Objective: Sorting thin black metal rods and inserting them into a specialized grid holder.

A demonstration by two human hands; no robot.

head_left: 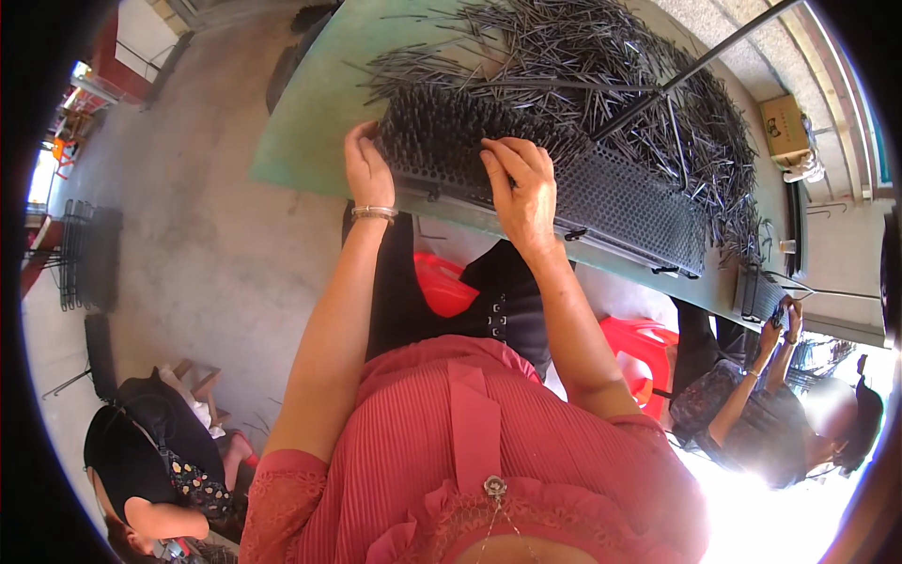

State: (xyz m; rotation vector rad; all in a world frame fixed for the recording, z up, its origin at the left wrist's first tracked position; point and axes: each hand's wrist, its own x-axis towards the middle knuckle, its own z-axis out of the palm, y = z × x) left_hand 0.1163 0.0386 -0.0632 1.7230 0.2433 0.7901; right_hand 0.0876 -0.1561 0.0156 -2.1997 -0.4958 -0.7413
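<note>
A long black perforated rack lies along the near edge of the table. Its left part is packed with thin black rods standing upright in the holes, while the holes on the right show bare. At the left end of the rack, my left hand is closed round the corner, fingers together, against the outermost rods. Over the front of the packed part, my right hand is closed in a pinch, thumb tip close to the index finger. Whatever sits between those fingertips is too small to make out.
Behind the rack, a large heap of loose black rods covers the green tabletop. A dark metal bar slants across the heap. Red stools stand below. Co-workers sit at right and lower left.
</note>
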